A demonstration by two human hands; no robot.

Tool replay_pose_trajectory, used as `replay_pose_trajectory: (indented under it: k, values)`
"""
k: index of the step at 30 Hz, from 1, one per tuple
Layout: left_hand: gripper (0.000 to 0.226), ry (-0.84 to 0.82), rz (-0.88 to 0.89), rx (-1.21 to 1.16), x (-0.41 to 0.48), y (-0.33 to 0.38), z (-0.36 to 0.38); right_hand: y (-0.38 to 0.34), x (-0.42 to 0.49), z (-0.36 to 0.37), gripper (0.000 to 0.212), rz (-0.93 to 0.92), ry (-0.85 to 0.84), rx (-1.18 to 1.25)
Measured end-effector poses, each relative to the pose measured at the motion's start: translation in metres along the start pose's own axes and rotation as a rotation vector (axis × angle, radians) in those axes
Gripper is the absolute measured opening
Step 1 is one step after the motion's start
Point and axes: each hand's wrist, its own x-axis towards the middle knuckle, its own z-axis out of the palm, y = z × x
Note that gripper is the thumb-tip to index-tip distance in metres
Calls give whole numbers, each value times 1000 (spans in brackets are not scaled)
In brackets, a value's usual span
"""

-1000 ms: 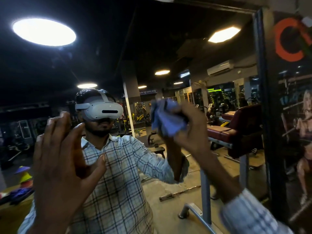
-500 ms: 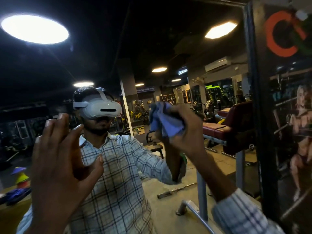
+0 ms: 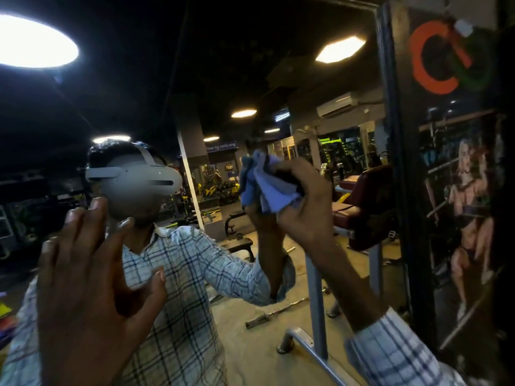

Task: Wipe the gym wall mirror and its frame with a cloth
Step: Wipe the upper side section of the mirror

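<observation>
Head view faces a large wall mirror (image 3: 223, 65) with a dark vertical frame member (image 3: 391, 151) along its right edge.

1. Right grip (image 3: 303, 201): clenched around a crumpled light-blue cloth (image 3: 267, 185). Fingers and thumb wrap the bundle from the right side. The cloth sits at the glass, where it meets its own reflection, in the right half of the mirror at about mid-height. It is left of the frame member and apart from it.
2. Left grip (image 3: 92, 288): released and holding nothing. Fingers are straight and spread, palm toward the glass, in the lower left area of the view. Contact with the glass cannot be determined.
3. White-and-blue checked sleeve (image 3: 395, 355): covers the right forearm at the lower right.

Reflected in the glass: the person in the checked shirt, a maroon padded gym seat (image 3: 362, 207) on grey steel posts, and several lit ceiling lamps.

Right of the frame member, a dark wall poster (image 3: 457, 207) carries an orange letter C and a printed figure.
</observation>
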Motion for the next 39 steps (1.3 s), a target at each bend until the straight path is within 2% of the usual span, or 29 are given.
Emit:
replay_pose_trajectory:
  k: [3, 6, 10, 15, 20, 23, 24, 26, 28, 29, 30, 32, 35, 36, 37, 39]
  values:
    - [84, 9, 33, -76, -1, -4, 5, -14, -70, 7, 24, 37, -80, 97]
    - [82, 3, 55, -137, -2, -2, 8, -19, -109, 14, 26, 138, -80, 162]
    - [77, -43, 71, -87, 5, -2, 6, -9, -67, 0, 26, -10, -140, -24]
    - [79, 12, 67, -52, 1, 7, 1, 28, 30, -16, 35, 22, 73, -135]
    - [84, -6, 26, -2, 0, 6, 3, 62, 108, -44, 24, 272, 413, -102]
    - [89, -7, -6, 38, -3, 5, 1, 48, 146, -26, 23, 300, 468, -68]
    - [91, 7, -14, 33, -4, 7, 0, 33, 152, -13, 26, 262, 416, -52]
    - [93, 39, -27, 44, -4, 11, -3, -9, 148, 17, 38, 121, 163, -1]
    - [95, 40, -52, 58, -4, 14, -4, -45, 130, 41, 42, -188, -180, 0]
    - [95, 31, -65, 59, -2, 13, -3, -52, 125, 47, 40, -328, -300, -20]
    - [94, 27, -79, 54, -2, 13, -3, -54, 127, 45, 38, -403, -340, -36]
    - [91, 37, -71, 25, -1, 6, 5, -34, 157, 29, 38, -363, -188, -53]
    - [92, 60, -51, 6, 0, -16, 18, 2, 209, -6, 33, -54, 212, -116]
    - [96, 33, -75, 26, 2, -27, 24, 10, 216, -6, 31, 50, 277, -112]
    - [102, 8, -93, 57, 6, -41, 30, 13, 216, 6, 32, 110, 281, -88]
    - [110, -9, -69, 78, 10, -58, 38, 15, 205, 47, 43, 34, 102, -90]
